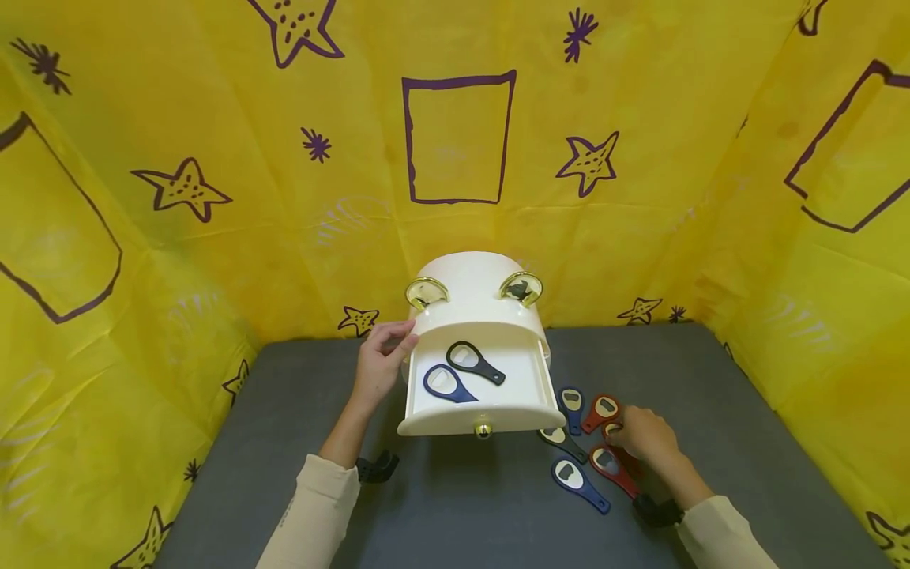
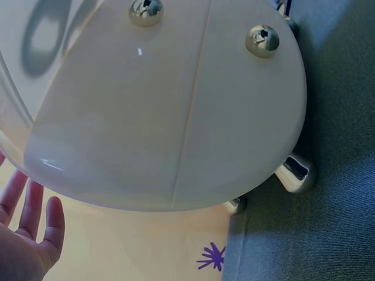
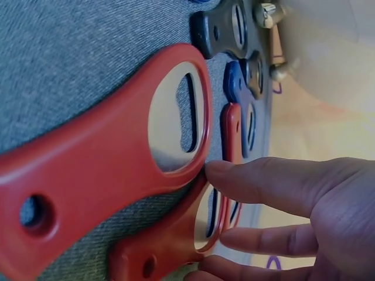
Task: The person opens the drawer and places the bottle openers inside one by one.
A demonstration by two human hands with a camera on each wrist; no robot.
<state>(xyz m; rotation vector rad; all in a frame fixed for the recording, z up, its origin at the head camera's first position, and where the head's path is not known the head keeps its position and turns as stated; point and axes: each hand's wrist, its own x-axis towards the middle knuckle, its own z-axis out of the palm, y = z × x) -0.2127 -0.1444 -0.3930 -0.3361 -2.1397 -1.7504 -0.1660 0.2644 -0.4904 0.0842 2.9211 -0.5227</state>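
Observation:
My left hand (image 1: pixel 380 363) touches the left side of a white rounded cabinet (image 1: pixel 472 292), fingers extended along its edge. The cabinet's drawer (image 1: pixel 519 383) is pulled out. Inside it lie a black-rimmed bottle opener (image 1: pixel 490 371) and a blue bottle opener (image 1: pixel 462 393). On the right, my right hand (image 1: pixel 647 438) pinches the round head of a red bottle opener (image 3: pixel 202 225) between thumb and fingers, low at the table. A nearer red bottle opener (image 3: pixel 117 149) lies beside it, and another red one (image 1: pixel 604 408) lies just beyond.
Right of the drawer, blue bottle openers (image 1: pixel 581 486) and a dark one (image 1: pixel 569 446) lie on the grey table (image 1: pixel 498 521). Gold round knobs (image 1: pixel 483 431) and short metallic feet (image 2: pixel 296 174) stick out from the cabinet. Yellow patterned cloth (image 1: pixel 284 261) encloses the table's back and sides.

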